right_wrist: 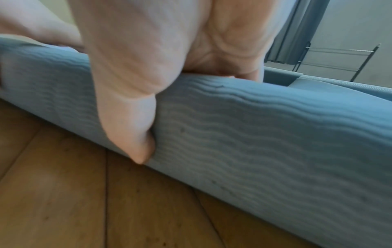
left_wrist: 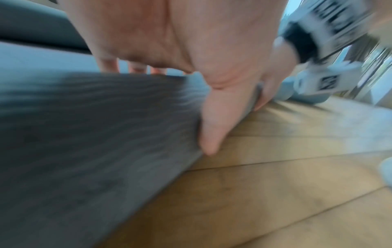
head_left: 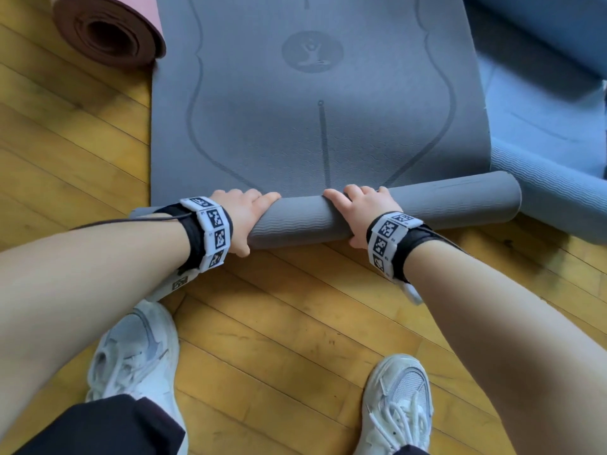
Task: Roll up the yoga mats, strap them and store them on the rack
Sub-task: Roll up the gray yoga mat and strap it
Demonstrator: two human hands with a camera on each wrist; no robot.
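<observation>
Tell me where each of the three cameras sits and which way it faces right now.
Head: worn on the head, looking down at the grey mat, both forearms, left hand, right hand, shoes.
Left wrist: low under the wrist, facing along the thumb at the roll and wooden floor.
Right wrist: low, facing the thumb, the roll and a distant metal rack.
Shared: all show the grey roll.
</observation>
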